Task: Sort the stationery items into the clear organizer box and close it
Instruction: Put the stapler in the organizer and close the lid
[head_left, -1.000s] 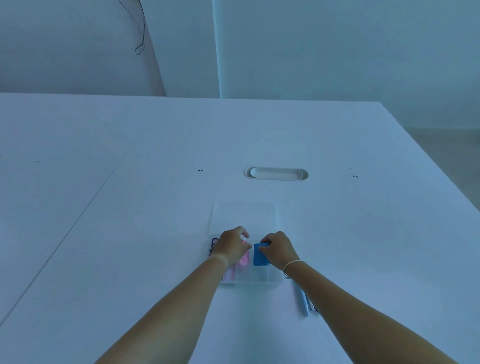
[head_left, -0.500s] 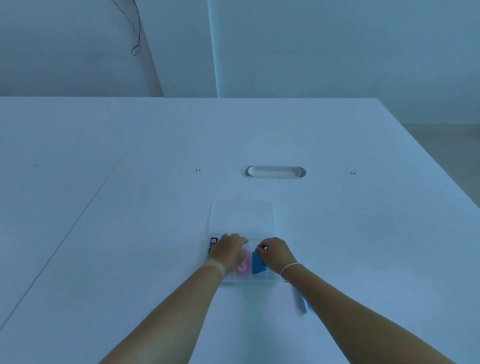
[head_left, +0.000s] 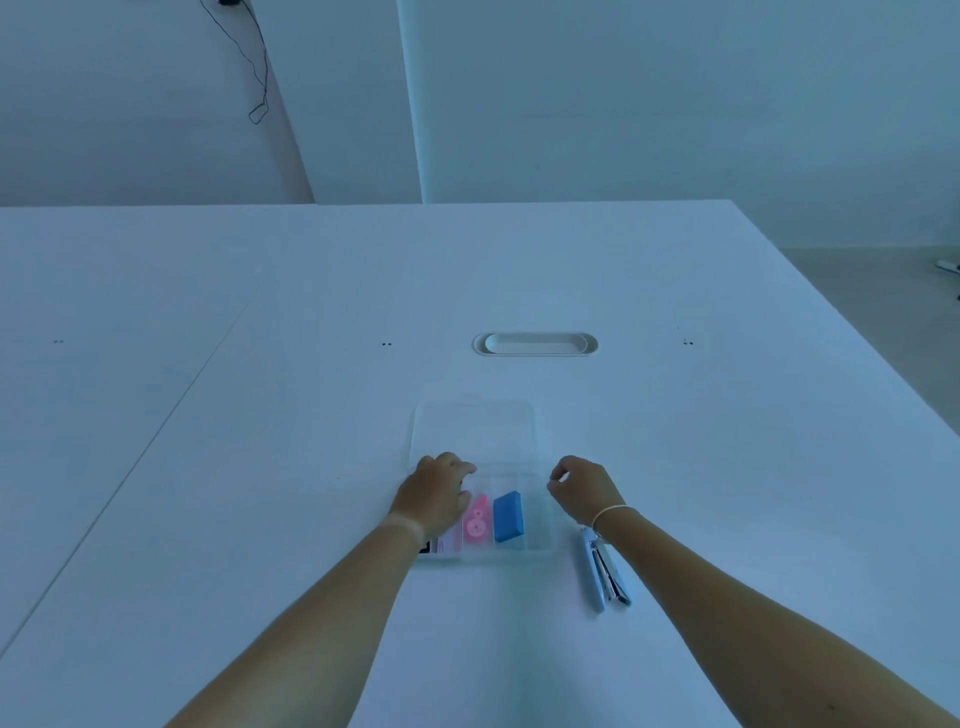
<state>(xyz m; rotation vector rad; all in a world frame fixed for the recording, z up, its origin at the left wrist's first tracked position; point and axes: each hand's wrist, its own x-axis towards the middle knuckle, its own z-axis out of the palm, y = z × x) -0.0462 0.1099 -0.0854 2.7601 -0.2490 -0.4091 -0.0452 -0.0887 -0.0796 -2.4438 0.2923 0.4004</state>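
The clear organizer box lies open on the white table, its lid flat on the far side. A blue eraser sits in one compartment, with a pink correction tape in the compartment to its left. My left hand rests over the box's left compartments and hides what lies beneath. My right hand hovers just right of the box with loosely curled fingers and nothing in it. A light blue stapler lies on the table under my right wrist.
An oval cable cover is set into the table beyond the box. The table's right edge runs diagonally at the far right. A black cable hangs on the back wall.
My right hand let go of the blue eraser in its compartment and moved right, off the box. My left hand stayed on the box's left side.
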